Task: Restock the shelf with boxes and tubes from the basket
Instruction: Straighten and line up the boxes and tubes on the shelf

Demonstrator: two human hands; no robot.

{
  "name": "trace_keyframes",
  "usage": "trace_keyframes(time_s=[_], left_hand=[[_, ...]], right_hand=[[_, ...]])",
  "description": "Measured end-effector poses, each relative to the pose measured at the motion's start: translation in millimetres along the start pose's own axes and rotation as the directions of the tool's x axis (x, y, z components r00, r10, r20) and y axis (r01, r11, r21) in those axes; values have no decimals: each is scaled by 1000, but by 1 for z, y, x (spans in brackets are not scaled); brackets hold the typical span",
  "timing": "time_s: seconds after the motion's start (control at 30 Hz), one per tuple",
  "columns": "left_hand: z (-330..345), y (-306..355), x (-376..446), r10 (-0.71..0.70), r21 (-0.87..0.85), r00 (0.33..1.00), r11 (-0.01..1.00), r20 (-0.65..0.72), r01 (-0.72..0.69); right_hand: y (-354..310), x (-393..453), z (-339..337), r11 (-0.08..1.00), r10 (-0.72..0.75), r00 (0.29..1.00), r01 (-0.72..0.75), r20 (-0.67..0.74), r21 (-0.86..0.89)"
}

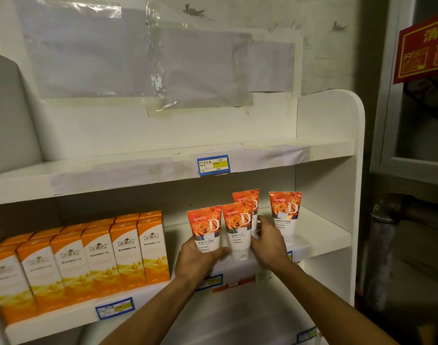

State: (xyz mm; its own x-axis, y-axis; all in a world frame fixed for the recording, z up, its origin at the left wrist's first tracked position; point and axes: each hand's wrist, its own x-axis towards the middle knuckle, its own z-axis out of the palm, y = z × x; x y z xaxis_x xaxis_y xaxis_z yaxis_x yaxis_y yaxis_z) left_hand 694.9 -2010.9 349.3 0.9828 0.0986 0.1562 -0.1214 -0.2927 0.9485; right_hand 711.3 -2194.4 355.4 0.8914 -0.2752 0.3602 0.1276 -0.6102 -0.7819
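2 bare forearms, no sleeves; left grip (196, 260), right grip (269, 242) ungloved.

Four orange-and-white tubes (237, 227) at the fingertips: "DANZ" and a large white "D" on each. Small print below too fine to read. Orange boxes (98, 255) left of left hand (195, 262): framed logo, illegible. Blue price tag (213, 165) above the hands: handwritten "5".

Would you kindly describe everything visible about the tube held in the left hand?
The leftmost tube is a soft-looking plastic squeeze tube, orange rose print above with "DANZ" and a large D, white below with small text. It stands crimped end up, slightly tilted, at the front of the middle shelf. The left hand wraps its lower part; its cap is hidden. A neighbouring tube stands close beside it.
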Motion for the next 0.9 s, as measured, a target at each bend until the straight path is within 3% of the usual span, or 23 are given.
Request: trace_keyframes(time_s=[0.3,0.9], left_hand=[[0,-2,1,-5,-9,1000,1000,-6,5],[3,-5,7,-13,39,1000,999,-28,14]], right_hand=[[4,2,2,1000,2,1000,-2,-6,-7],[9,-14,-18,984,1,1000,-4,-16,-181]])
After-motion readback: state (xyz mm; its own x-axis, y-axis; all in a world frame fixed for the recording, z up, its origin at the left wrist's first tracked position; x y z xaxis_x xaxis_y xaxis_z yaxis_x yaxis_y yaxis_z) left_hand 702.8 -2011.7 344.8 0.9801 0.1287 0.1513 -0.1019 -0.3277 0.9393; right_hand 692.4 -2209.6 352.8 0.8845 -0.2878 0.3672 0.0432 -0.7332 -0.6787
